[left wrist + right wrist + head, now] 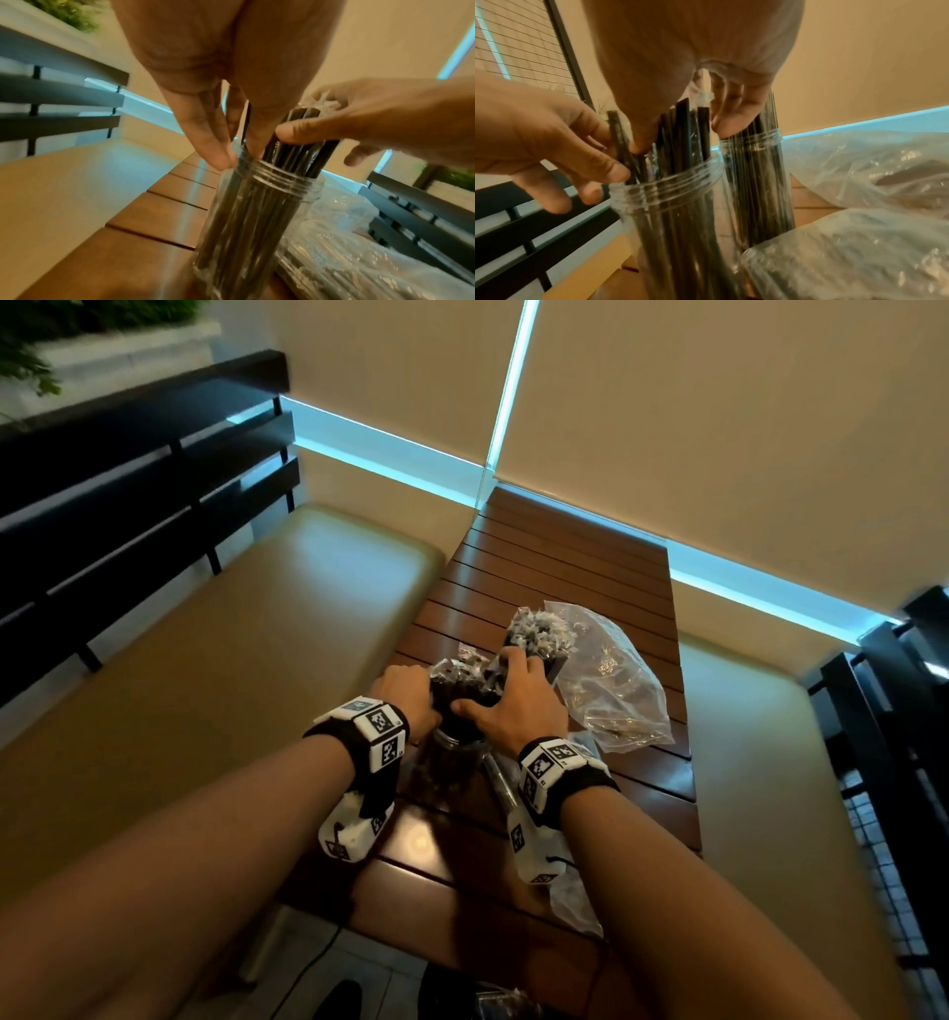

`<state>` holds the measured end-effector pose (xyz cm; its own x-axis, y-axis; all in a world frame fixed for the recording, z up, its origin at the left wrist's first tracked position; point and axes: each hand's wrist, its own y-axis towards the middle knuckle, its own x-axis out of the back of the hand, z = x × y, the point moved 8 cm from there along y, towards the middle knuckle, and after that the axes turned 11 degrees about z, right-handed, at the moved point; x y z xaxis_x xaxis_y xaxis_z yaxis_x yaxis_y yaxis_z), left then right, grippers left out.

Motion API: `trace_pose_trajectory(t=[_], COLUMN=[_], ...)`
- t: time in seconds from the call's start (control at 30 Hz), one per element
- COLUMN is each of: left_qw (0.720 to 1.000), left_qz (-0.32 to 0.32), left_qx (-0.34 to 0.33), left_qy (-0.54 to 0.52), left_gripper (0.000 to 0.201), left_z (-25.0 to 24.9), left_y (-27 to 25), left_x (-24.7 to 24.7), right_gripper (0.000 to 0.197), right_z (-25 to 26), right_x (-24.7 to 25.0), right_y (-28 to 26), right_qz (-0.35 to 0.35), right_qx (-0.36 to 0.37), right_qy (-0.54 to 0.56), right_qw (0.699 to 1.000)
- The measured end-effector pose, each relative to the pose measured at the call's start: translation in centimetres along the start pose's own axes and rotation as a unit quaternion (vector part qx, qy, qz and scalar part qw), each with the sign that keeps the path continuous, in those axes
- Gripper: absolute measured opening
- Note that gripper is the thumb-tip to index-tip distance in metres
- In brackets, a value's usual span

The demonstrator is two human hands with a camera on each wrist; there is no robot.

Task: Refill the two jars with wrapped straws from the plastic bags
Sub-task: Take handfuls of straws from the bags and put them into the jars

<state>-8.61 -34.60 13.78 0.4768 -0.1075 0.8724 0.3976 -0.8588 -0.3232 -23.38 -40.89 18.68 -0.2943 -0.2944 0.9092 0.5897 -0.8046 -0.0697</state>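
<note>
Wrapped straws (682,125) stand upright in the near jar (664,194), ends pointing up.

Far jar (757,182) behind near jar (680,223) — bag (616,695) right of both.

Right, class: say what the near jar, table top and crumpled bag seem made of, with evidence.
The near jar: clear, glossy, glass or hard plastic; straws show through, moulded screw threads. The table top: brown wood-look slats, polished; it reflects light. The crumpled bag: thin clear plastic film, crinkled and shiny.
</note>
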Motion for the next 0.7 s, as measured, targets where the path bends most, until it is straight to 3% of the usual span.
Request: trace_pose_trajectory(t=[0.07,0.17,0.27,0.37,0.47,0.6,0.7], left_qw=[0.999,0.994,0.975,0.949,0.916,0.896,0.901], left_qz=[-0.031,-0.094,-0.154,-0.16,-0.063,0.12,0.158], left_qx=[-0.016,-0.054,-0.159,-0.265,-0.355,-0.33,-0.305], left_qy=[0.016,0.033,0.026,0.065,0.177,0.273,0.265], left_gripper=[0.046,0.042,0.039,0.031,0.026,0.051,0.057], left_z=[-1.1,-3.9,-8.7,-13.6,-18.1,-20.2,-20.6], left_y=[-1.0,-3.9,-7.9,-11.0,-12.2,-11.5,-11.0], left_x=[1.2,3.1,4.2,3.0,-1.3,-9.0,-13.0], right_gripper=[0.08,0.063,0.041,0.031,0.033,0.021,0.019], right_z=[-0.2,-1.6,-5.5,-10.4,-13.9,-16.0,-15.9], right_x=[2.0,4.9,6.2,5.3,3.3,1.4,-0.2], right_y=[-0.9,-2.2,-3.0,-3.7,-6.0,-10.0,-12.6], right_qz=[-0.058,-0.125,-0.121,-0.029,0.135,0.305,0.404], right_qx=[0.016,0.035,0.002,-0.043,-0.087,-0.14,-0.149], right_qy=[-0.023,0.008,0.056,0.039,0.026,0.025,0.013], right_qw=[0.998,0.991,0.991,0.998,0.987,0.942,0.903])
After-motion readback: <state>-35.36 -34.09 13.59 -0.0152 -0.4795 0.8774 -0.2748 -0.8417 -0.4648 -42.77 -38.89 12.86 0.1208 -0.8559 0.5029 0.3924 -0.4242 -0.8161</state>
